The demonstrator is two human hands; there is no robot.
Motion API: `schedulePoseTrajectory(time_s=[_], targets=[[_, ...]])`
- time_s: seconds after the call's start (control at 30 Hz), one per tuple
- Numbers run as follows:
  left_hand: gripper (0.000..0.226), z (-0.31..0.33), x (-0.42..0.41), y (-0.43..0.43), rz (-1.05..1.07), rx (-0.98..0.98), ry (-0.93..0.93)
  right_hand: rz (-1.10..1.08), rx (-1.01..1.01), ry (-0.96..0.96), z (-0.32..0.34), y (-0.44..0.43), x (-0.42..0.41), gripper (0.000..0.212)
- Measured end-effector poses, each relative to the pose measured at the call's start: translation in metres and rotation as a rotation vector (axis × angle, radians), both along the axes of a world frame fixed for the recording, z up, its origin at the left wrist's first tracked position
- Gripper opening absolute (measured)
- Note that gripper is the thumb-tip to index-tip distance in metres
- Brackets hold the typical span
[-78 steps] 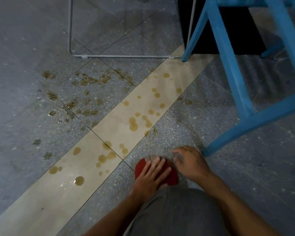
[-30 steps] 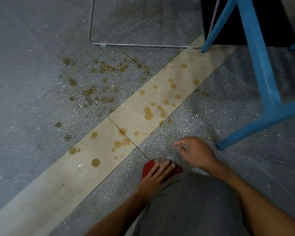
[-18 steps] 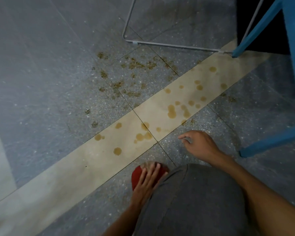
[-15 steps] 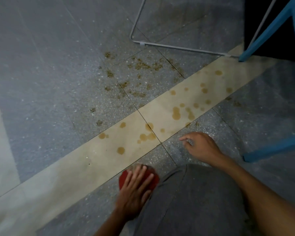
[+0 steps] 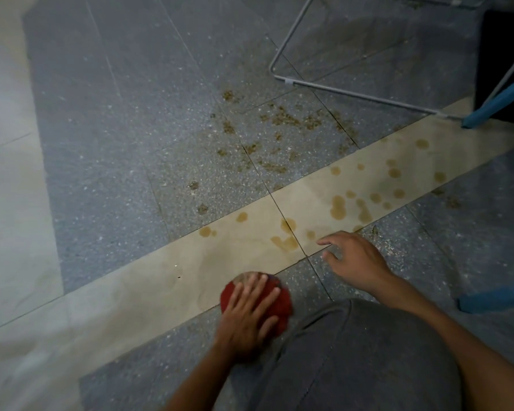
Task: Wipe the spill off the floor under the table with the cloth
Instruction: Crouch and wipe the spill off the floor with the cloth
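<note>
A red cloth (image 5: 282,304) lies bunched on the floor at the near edge of the beige tile strip (image 5: 166,280). My left hand (image 5: 248,311) presses flat on top of it, fingers spread. My right hand (image 5: 353,259) rests on the floor to the right, fingers apart, holding nothing, its fingertips beside a brown puddle (image 5: 285,241). The brown spill (image 5: 339,206) is scattered as drops along the beige strip and as speckled patches (image 5: 282,120) on the grey tile beyond it.
A thin grey metal frame (image 5: 353,94) stands on the floor at the upper right. A blue table leg (image 5: 499,102) and a blue crossbar (image 5: 493,299) sit at the right edge. My grey-clad knee (image 5: 353,360) fills the lower right. A pale floor band (image 5: 9,173) runs along the left.
My left hand has slid the cloth left and forward onto the edge of the beige strip. The drop that lay there is gone. My right hand has stayed planted; the view has swung left.
</note>
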State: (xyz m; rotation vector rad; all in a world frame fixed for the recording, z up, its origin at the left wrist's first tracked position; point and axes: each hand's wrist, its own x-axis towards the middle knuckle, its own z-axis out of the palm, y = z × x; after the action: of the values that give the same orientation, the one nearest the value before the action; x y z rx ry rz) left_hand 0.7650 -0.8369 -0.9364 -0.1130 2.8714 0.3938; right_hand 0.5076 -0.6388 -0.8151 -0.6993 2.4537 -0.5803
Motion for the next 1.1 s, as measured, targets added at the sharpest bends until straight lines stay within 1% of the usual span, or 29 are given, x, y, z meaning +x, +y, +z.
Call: schedulePoseTrajectory(time_s=[0.07, 0.13, 0.2, 0.23, 0.27, 0.3, 0.37, 0.4, 0.43, 0.47, 0.5, 0.53, 0.57, 0.63, 0.67, 0.7, 0.73, 0.77, 0.83, 0.9, 0.93, 0.97, 1.0, 1.03, 1.1], targets=[[0.067, 0.005, -0.005, -0.041, 0.170, -0.043, 0.034, -0.011, 0.013, 0.017, -0.001, 0.005, -0.004, 0.031], [0.069, 0.004, -0.040, -0.061, 0.416, -0.082, 0.041, -0.020, 0.038, 0.034, -0.003, 0.008, -0.008, 0.032], [0.072, 0.003, -0.085, -0.052, 0.639, -0.049, 0.041, -0.022, 0.043, 0.040, -0.006, 0.007, -0.008, 0.032], [0.072, 0.004, -0.101, -0.038, 0.675, -0.014, 0.039, -0.023, 0.043, 0.035, -0.007, 0.004, -0.007, 0.032], [0.071, 0.003, -0.109, -0.021, 0.635, 0.010, 0.042, -0.019, 0.042, 0.031, -0.008, 0.001, -0.005, 0.032], [0.070, 0.004, -0.106, -0.002, 0.525, 0.020, 0.045, -0.013, 0.045, 0.028, -0.008, -0.002, -0.002, 0.033], [0.069, 0.004, -0.073, 0.027, 0.208, 0.025, 0.062, -0.002, 0.049, 0.028, -0.008, -0.007, 0.003, 0.033], [0.068, 0.003, -0.050, 0.029, 0.068, 0.016, 0.078, -0.002, 0.045, 0.028, -0.008, -0.008, 0.003, 0.033], [0.066, 0.002, -0.028, 0.021, -0.021, 0.001, 0.082, -0.006, 0.039, 0.024, -0.007, -0.007, 0.003, 0.032], [0.065, 0.003, -0.011, 0.005, -0.047, 0.004, 0.065, -0.012, 0.033, 0.019, -0.007, -0.005, 0.002, 0.032], [0.064, 0.004, -0.001, -0.017, -0.021, 0.011, 0.045, -0.020, 0.029, 0.016, -0.007, -0.003, 0.001, 0.032], [0.065, 0.004, 0.001, -0.041, 0.050, -0.008, 0.047, -0.027, 0.034, 0.018, -0.008, 0.000, -0.001, 0.031], [0.067, 0.004, -0.007, -0.061, 0.156, -0.043, 0.058, -0.030, 0.049, 0.024, -0.009, 0.003, -0.003, 0.031], [0.070, 0.005, -0.046, -0.084, 0.483, -0.081, 0.044, -0.028, 0.082, 0.028, -0.012, 0.004, -0.005, 0.032], [0.073, 0.004, -0.072, -0.085, 0.645, -0.069, 0.039, -0.025, 0.085, 0.026, -0.013, 0.003, -0.005, 0.031], [0.075, 0.003, -0.097, -0.079, 0.759, -0.041, 0.036, -0.020, 0.083, 0.020, -0.014, -0.001, -0.004, 0.031], [0.076, 0.002, -0.116, -0.068, 0.802, -0.019, 0.044, -0.014, 0.076, 0.014, -0.014, -0.005, -0.002, 0.031], [0.075, 0.001, -0.126, -0.052, 0.762, -0.010, 0.055, -0.004, 0.072, 0.006, -0.015, -0.010, -0.001, 0.032], [0.071, 0.003, -0.113, -0.019, 0.505, -0.016, 0.064, 0.024, 0.065, -0.001, -0.013, -0.020, 0.004, 0.033], [0.070, 0.009, -0.067, -0.002, 0.212, -0.007, 0.052, 0.042, 0.063, -0.002, -0.010, -0.026, 0.006, 0.034], [0.070, 0.012, -0.043, -0.007, 0.117, -0.009, 0.054, 0.038, 0.055, 0.000, -0.008, -0.026, 0.005, 0.035], [0.070, 0.010, -0.021, -0.021, 0.071, -0.008, 0.061, 0.043, 0.047, 0.002, -0.008, -0.026, 0.003, 0.035], [0.070, 0.011, -0.005, -0.042, 0.076, -0.007, 0.063, 0.044, 0.036, 0.001, -0.007, -0.025, 0.001, 0.035], [0.070, 0.011, 0.002, -0.067, 0.135, -0.012, 0.059, 0.038, 0.026, -0.001, -0.007, -0.023, -0.002, 0.035], [0.071, 0.007, -0.016, -0.115, 0.368, -0.060, 0.056, 0.019, 0.027, 0.003, -0.007, -0.019, -0.008, 0.035]])
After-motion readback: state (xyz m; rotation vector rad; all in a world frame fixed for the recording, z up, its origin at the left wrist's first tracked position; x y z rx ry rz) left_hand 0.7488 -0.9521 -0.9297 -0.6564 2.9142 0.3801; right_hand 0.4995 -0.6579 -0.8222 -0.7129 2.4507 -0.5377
